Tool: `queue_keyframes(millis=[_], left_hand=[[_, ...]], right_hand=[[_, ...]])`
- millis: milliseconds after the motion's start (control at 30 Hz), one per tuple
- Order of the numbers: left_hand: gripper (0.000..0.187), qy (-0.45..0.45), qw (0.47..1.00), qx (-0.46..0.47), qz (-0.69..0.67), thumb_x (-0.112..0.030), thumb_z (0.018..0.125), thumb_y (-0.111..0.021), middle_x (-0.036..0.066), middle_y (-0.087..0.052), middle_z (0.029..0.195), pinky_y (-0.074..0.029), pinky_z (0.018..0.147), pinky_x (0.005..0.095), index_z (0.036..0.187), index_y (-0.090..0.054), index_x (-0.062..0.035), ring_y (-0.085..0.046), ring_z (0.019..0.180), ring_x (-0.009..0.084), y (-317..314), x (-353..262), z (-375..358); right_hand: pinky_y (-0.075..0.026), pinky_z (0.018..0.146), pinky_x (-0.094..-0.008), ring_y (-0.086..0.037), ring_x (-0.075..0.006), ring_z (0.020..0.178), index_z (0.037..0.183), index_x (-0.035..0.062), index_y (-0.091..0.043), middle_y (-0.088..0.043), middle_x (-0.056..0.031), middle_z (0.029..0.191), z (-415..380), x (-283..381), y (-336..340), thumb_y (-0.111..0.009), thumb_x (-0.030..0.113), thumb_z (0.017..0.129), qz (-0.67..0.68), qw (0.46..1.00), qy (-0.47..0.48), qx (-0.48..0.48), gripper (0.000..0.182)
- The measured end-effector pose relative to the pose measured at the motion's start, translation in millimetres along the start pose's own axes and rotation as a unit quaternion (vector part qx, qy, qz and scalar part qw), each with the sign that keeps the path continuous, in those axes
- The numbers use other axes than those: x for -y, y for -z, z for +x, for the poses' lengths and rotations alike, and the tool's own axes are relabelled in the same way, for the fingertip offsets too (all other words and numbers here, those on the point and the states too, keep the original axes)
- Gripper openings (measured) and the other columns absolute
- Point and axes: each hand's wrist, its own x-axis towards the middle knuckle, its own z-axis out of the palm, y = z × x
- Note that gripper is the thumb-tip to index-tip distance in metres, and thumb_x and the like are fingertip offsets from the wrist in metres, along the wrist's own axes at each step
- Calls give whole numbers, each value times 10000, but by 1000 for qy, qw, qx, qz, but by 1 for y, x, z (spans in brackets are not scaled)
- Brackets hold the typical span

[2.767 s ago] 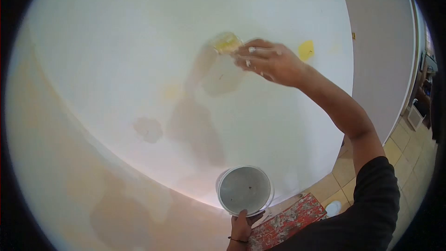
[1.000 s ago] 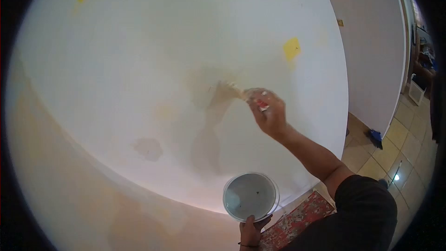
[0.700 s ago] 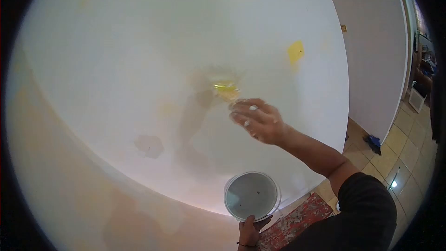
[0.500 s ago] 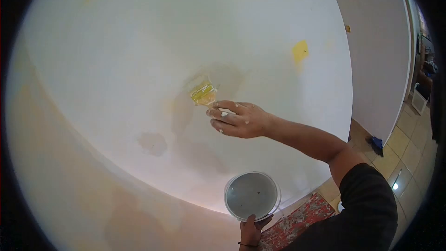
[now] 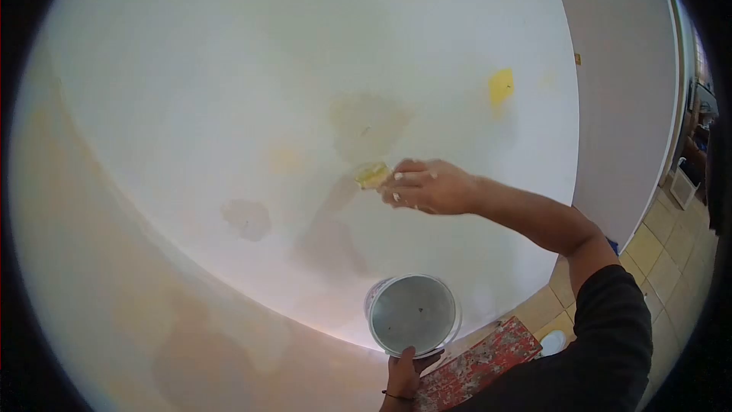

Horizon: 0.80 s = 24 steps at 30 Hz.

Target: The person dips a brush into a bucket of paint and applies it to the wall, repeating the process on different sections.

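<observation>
**Readable text: none**

No lettering, labels, brands or nos. legible anywhere in view. Wall (image 5: 229, 69): bare paint w/ patches, no writing. Bucket (image 5: 412, 313): no print visible on inside or rim. Patterned sheet (image 5: 476, 366) on floor: red/white pattern, too blurred to make out any text.

A tiled floor (image 5: 671, 259) (beige) carries a red patterned cloth (image 5: 476, 366) by the wall.
</observation>
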Motion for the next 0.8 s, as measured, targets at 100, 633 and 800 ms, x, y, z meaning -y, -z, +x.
queue_keyframes(millis=[100, 633, 800], left_hand=[[469, -6, 1000, 0, -13, -81, 959, -400, 304, -517, 1284, -583, 935, 542, 1359, -304, 145, -633, 1063, 485, 5, 5, 4], [464, 2, 997, -73, 37, -160, 976, -482, 267, -618, 1165, -615, 827, 524, 1329, -407, 131, -668, 973, 428, -1, 8, 5], [450, 8, 992, -114, 45, -174, 970, -489, 264, -617, 1165, -603, 826, 536, 1304, -430, 122, -659, 974, 435, 4, 9, 13]], right_hand=[[-586, 806, -360, -597, -257, 1139, 1119, 134, -637, -657, -10, 1202, 34, -16, 14, -633, 194, 938, -38, 999, 3, -36, 191], [-515, 885, -304, -674, -204, 1016, 1076, -46, -679, -710, -164, 1121, -142, -37, 64, -624, -32, 906, 55, 777, -338, -528, 179], [-562, 778, -336, -700, -266, 968, 1042, -11, -669, -709, -182, 1103, -207, -50, 57, -667, 20, 909, -68, 741, -405, -532, 137]])
